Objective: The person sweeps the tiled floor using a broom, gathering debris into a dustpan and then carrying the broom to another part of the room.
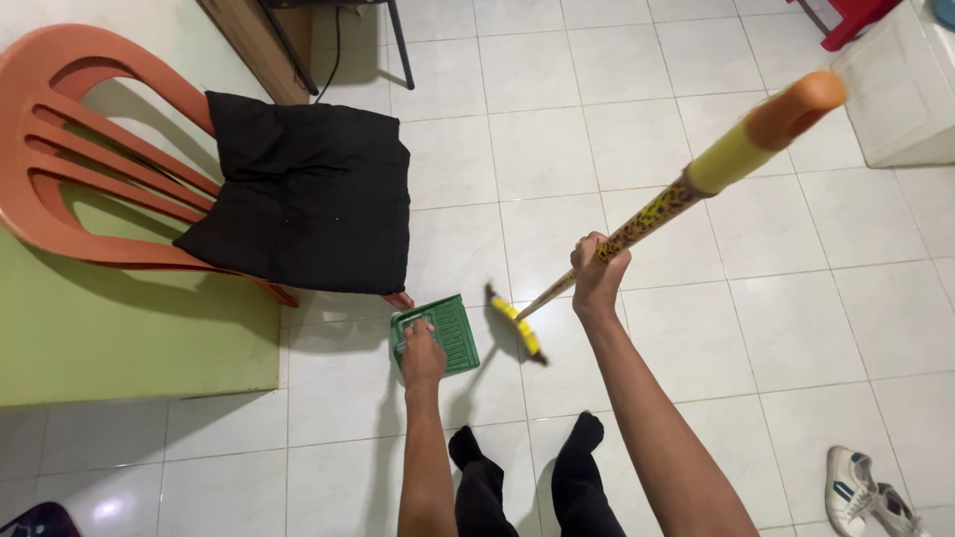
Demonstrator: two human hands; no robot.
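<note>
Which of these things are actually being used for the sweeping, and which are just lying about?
In use:
- green dustpan, held on the floor by the left hand
- broom, gripped on its handle by the right hand

Lying about:
- orange plastic chair
- black cushion on it
- white shoe
- green mat

Dustpan (446, 331) ribbed green plastic; chair (70, 149) smooth plastic; cushion (308, 199) matt black cloth; floor tiles (756, 328) glossy
</note>
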